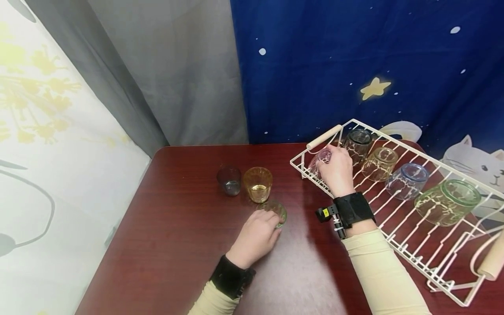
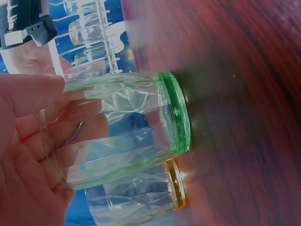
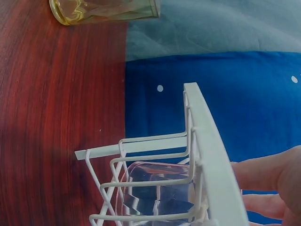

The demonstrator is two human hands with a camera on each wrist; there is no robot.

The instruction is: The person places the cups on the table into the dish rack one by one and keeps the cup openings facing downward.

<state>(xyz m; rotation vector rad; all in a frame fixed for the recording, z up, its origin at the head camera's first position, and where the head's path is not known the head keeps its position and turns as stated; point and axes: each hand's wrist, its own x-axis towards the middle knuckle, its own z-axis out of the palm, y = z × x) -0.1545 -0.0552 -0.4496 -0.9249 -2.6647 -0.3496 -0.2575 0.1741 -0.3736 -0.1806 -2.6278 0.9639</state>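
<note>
My left hand (image 1: pixel 253 238) grips a clear drinking glass with a green base (image 2: pixel 127 132) by its rim, thumb on one side and fingers on the other. The green glass stands upright on the table, its base at the surface. At the near left end of the white wire rack (image 1: pixel 409 256), my right hand (image 1: pixel 339 170) pinches the upper end of a pinkish-purple glass (image 1: pixel 323 156). Rack wires cross in front of that pink glass in the right wrist view, and the fingertips are partly hidden behind the rack's rim.
Beyond the green glass stand an amber glass (image 1: pixel 257 183) and a dark grey glass (image 1: pixel 229 180). Along the rack sit a dark glass (image 1: pixel 357 146), an amber one (image 1: pixel 379 164), a blue one (image 1: pixel 407 181) and a green one (image 1: pixel 446 203). A wooden handle (image 1: pixel 324 136) tops the rack's left end. Curtains hang behind.
</note>
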